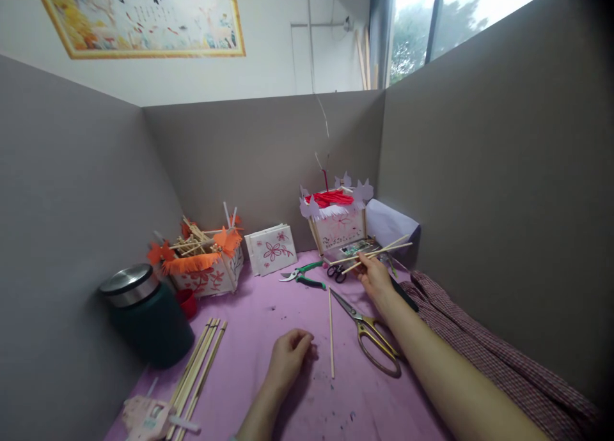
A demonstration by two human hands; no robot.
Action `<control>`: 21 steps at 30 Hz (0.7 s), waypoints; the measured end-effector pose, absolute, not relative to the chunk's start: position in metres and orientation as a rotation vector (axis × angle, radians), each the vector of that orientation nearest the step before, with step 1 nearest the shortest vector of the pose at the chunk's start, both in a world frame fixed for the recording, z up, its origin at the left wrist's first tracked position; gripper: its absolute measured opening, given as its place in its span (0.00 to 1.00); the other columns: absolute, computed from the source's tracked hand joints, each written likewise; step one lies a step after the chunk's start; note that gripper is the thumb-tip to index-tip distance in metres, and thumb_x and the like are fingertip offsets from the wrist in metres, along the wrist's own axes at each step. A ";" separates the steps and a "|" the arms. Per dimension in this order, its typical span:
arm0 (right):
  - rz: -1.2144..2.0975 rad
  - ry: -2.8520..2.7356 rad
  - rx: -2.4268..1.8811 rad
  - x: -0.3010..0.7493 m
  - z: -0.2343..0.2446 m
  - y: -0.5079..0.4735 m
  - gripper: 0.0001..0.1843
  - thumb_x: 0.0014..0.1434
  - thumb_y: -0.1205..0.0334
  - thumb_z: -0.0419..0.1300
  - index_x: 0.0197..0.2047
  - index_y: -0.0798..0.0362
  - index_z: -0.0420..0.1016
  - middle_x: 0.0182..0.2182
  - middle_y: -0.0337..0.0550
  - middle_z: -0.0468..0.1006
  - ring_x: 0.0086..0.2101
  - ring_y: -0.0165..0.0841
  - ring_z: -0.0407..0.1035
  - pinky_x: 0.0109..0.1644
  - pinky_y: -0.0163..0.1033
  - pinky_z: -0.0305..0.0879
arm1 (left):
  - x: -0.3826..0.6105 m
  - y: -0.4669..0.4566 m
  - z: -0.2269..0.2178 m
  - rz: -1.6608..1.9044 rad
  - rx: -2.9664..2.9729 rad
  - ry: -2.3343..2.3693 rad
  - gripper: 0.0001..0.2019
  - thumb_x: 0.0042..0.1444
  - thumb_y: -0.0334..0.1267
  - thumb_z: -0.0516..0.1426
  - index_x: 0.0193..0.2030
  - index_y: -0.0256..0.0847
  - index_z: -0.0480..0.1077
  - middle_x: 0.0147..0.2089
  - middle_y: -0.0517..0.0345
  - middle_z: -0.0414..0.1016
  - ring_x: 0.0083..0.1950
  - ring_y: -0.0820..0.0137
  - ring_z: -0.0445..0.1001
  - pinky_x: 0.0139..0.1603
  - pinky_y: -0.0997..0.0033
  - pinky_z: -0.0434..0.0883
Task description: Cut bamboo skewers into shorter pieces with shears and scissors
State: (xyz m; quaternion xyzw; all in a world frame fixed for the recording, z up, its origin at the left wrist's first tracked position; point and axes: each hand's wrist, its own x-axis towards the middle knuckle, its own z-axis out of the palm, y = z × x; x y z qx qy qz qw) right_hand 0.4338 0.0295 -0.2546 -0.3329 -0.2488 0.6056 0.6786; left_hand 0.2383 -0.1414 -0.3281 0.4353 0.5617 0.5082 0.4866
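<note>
My right hand point(377, 280) is closed round a few thin wooden sticks point(399, 247), held above the right back of the table. My left hand point(288, 359) rests on the purple cloth point(254, 364) with its fingers curled in; nothing shows in it. Between the hands lies a single wooden stick point(331, 339). Large gold-handled scissors point(368, 335) lie beside it, partly under my right forearm. Small black scissors point(336, 273) are just left of my right fingers. Green-handled pruning shears point(303, 276) lie farther left.
Back left stands an orange-fringed box point(206, 278) full of sticks, near a dark green flask point(148, 323) and red cup point(187, 303). A glue gun point(148, 418) and bamboo strips point(201, 364) lie front left. Flower-painted panels point(273, 250) and a decorated box point(341, 230) stand behind. Grey partitions point(268, 153) enclose the table.
</note>
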 end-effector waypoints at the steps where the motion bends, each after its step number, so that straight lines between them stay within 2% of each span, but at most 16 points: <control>1: 1.342 -0.566 -0.757 0.434 -0.253 0.039 0.11 0.44 0.65 0.67 0.26 0.53 0.66 0.20 0.32 0.71 0.23 0.27 0.67 0.25 0.32 0.68 | 0.238 -0.141 -0.330 1.222 1.083 1.369 0.16 0.48 0.49 0.58 0.28 0.35 0.69 0.21 0.55 0.73 0.18 0.76 0.64 0.19 0.76 0.58; 4: 1.280 -0.573 -0.788 0.430 -0.252 0.062 0.12 0.43 0.64 0.67 0.25 0.53 0.66 0.19 0.31 0.69 0.20 0.25 0.65 0.21 0.30 0.64 | 0.236 -0.140 -0.331 1.188 1.148 1.371 0.14 0.50 0.47 0.57 0.29 0.36 0.70 0.23 0.54 0.74 0.20 0.75 0.65 0.22 0.76 0.59; 10: 1.170 -0.547 -0.848 0.415 -0.260 0.090 0.13 0.41 0.64 0.67 0.27 0.53 0.65 0.19 0.30 0.70 0.17 0.21 0.59 0.13 0.24 0.48 | 0.235 -0.139 -0.327 1.135 1.226 1.404 0.13 0.52 0.46 0.55 0.29 0.36 0.70 0.24 0.54 0.74 0.22 0.74 0.66 0.25 0.75 0.60; 21: 1.101 -0.523 -0.887 0.403 -0.270 0.108 0.16 0.39 0.61 0.68 0.28 0.52 0.65 0.19 0.31 0.70 0.18 0.25 0.64 0.14 0.27 0.50 | 0.233 -0.138 -0.324 1.092 1.247 1.409 0.14 0.53 0.46 0.55 0.29 0.37 0.72 0.25 0.54 0.74 0.23 0.73 0.67 0.26 0.74 0.61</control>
